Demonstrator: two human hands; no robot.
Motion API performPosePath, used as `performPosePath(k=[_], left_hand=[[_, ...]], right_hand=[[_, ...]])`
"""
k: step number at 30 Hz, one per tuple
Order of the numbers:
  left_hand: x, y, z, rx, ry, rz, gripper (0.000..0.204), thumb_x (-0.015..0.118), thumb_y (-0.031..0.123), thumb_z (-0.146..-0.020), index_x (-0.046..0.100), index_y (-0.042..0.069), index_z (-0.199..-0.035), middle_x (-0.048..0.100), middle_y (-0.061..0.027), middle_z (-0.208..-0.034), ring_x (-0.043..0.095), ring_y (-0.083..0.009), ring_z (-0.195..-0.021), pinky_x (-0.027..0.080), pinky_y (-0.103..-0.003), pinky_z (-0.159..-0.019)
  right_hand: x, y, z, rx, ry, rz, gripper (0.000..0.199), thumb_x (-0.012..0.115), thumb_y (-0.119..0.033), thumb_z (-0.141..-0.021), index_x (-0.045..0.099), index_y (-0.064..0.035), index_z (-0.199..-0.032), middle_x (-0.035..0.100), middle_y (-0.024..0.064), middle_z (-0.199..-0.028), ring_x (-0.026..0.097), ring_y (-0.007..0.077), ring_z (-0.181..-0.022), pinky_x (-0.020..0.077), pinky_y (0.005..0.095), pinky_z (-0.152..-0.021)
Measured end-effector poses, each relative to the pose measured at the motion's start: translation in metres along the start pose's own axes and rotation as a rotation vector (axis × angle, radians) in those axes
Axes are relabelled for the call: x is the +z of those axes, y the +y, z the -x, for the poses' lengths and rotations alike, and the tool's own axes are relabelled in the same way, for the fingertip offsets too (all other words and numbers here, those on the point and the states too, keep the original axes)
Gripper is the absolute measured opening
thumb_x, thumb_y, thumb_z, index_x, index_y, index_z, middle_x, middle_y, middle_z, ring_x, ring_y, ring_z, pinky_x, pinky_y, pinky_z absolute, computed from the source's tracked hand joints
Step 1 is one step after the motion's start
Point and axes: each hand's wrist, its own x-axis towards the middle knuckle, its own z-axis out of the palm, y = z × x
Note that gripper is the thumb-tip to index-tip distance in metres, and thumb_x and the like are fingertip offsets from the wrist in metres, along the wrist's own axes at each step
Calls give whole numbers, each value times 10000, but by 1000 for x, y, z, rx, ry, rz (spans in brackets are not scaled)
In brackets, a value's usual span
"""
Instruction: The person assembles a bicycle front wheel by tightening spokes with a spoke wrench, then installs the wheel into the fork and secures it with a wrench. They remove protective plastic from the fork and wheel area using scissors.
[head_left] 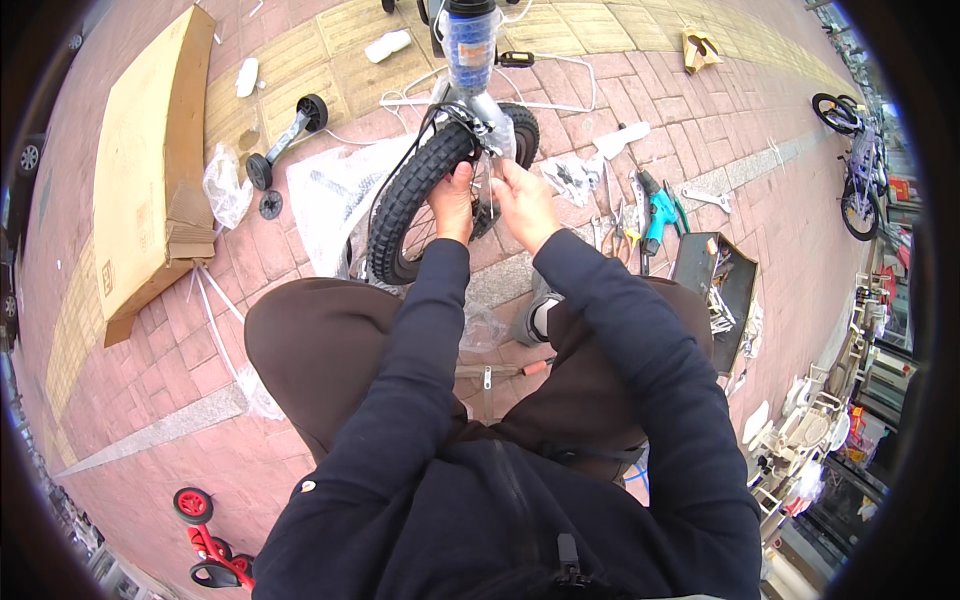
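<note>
A small bicycle stands in front of me, its knobby black front wheel (425, 200) turned toward me. Clear wrap covers the blue head tube (470, 55) and the fork. My left hand (452, 208) is at the right side of the wheel, thumb against the tyre and fingers closed, partly hidden among the spokes. Close beside the fork, my right hand (527, 207) pinches with thumb and forefinger near a thin upright metal piece; exactly what it grips is too small to make out. Black cables (412, 140) loop over the tyre.
Right of the bicycle lie a teal power tool (658, 212), pliers (628, 238), a wrench (708, 198) and an open toolbox (690, 262). At left are a long cardboard box (150, 165), stabiliser wheels (285, 140) and plastic wrap (335, 195). A red ride-on toy (212, 545) stands behind, lower left.
</note>
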Motion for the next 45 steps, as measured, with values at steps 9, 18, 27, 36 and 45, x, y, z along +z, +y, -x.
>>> performPosePath(k=[9,18,27,36,45], left_hand=[[-1,-5,0,53,33,35,525,763,396,-693,590,32,-1030,560,9,-941,484,-116,-829,386,-266,-752],[2,2,1,72,6,-2,531,743,377,-723,573,14,-1072,582,-32,-1020,521,-145,-923,397,-291,-827],[2,3,0,76,14,-30,522,738,373,-730,570,14,-1070,580,-32,-1016,518,-143,-916,395,-289,-825],[2,2,0,31,25,18,540,756,410,-696,585,26,-1035,580,-16,-995,521,-130,-888,402,-281,-800],[4,6,1,64,7,36,572,764,406,-687,573,18,-1062,584,-28,-1014,527,-143,-907,401,-289,-819]], right_hand=[[-45,-11,-7,104,-338,422,111,592,-109,-730,578,0,-714,574,218,-696,573,385,-690,445,428,-628],[-81,-53,-27,-82,-178,571,134,561,-163,-774,650,-65,-760,606,176,-697,605,348,-691,480,437,-646],[-70,-65,-17,-159,-90,615,62,557,-85,-728,602,-61,-763,589,171,-654,601,348,-658,475,436,-588],[-19,-23,-10,-24,-67,177,123,635,-35,-674,572,5,-771,578,214,-698,595,363,-703,470,397,-630],[-45,-18,-22,525,-103,-671,50,619,-13,-730,584,-4,-764,525,5,-576,474,81,-430,369,216,-379]])
